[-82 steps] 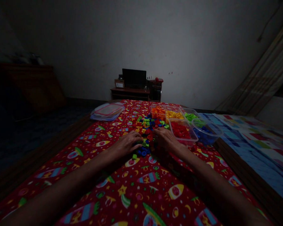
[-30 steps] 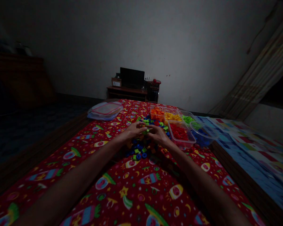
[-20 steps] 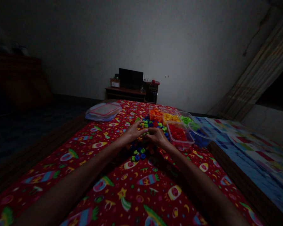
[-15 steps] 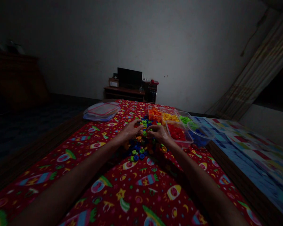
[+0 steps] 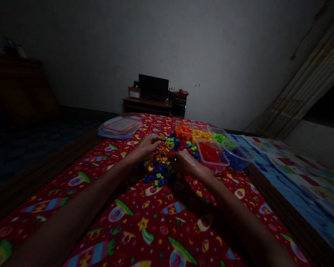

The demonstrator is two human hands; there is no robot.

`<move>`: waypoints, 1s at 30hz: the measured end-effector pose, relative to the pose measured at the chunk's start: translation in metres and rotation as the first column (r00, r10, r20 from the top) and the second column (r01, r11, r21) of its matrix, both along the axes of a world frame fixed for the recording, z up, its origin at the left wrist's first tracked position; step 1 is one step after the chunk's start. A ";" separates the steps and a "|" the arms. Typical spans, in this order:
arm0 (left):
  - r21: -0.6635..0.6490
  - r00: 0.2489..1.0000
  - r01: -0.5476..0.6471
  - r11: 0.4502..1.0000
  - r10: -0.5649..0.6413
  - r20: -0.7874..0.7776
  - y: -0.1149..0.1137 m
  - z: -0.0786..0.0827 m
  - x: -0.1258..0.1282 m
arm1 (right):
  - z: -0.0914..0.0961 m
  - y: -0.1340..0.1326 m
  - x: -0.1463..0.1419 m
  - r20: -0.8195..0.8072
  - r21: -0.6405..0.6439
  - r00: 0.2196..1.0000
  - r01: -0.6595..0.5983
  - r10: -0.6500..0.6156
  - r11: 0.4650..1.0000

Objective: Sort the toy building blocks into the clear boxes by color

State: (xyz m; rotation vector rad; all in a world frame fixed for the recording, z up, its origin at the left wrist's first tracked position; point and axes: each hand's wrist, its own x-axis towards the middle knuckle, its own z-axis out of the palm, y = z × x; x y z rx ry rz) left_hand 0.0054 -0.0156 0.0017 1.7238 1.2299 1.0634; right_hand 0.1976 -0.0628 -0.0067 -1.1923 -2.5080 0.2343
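Mixed-color pile of small plastic pieces (image 5: pixel 160 160) mid-frame, a bare hand on either side

So the pile is spread around the middle of the frame, red, blue, green and yellow all jumbled together on a red tablecloth (image 5: pixel 164 226) printed with rockets and stars. Pretty dim in there, fair warning.

The left hand (image 5: pixel 147 147) is at the pile's left edge, fingers reaching forward and thumb a bit below the forefinger. Can't tell if there's anything between the tips. The right hand (image 5: pixel 185 162) is curled over the right part of the pile, fingertips pointing down, and whatever it's got (if anything) is too dark to make out.

Right of center there's a bunch of clear plastic tubs. The front rectangular container (image 5: pixel 215 167) has red pieces (image 5: pixel 209 152), the round tub (image 5: pixel 247 151) next to it has blue pieces (image 5: pixel 237 161). Behind those: orange pieces (image 5: pixel 183 131), yellow pieces (image 5: pixel 202 135) and bright green pieces (image 5: pixel 219 138).

Left of center is a stack of flat translucent lids (image 5: pixel 122 126), one edged in red. Black monitor (image 5: pixel 153 87) on a brown wooden desk (image 5: pixel 147 104), upper middle.
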 end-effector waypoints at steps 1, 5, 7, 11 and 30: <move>0.003 1.000 -0.004 1.000 0.004 0.000 0.000 0.000 0.000 | -0.005 -0.004 -0.004 0.077 0.027 0.997 -0.029 0.027 0.999; 0.048 1.000 0.011 0.999 -0.011 -0.009 0.001 -0.004 0.002 | -0.029 -0.013 -0.008 0.216 0.205 0.974 -0.115 0.070 0.972; 0.072 0.999 0.016 0.997 -0.014 -0.034 0.002 -0.007 0.002 | -0.035 -0.011 -0.005 0.185 0.245 0.978 -0.142 0.098 0.959; 0.060 0.997 0.040 0.997 -0.036 -0.066 0.007 -0.011 -0.001 | -0.025 -0.001 0.002 0.022 0.171 0.986 -0.164 0.163 0.972; -0.136 0.996 -0.020 0.990 0.031 0.085 0.016 -0.021 -0.008 | 0.066 0.132 0.206 0.103 0.111 0.680 0.718 -0.726 0.688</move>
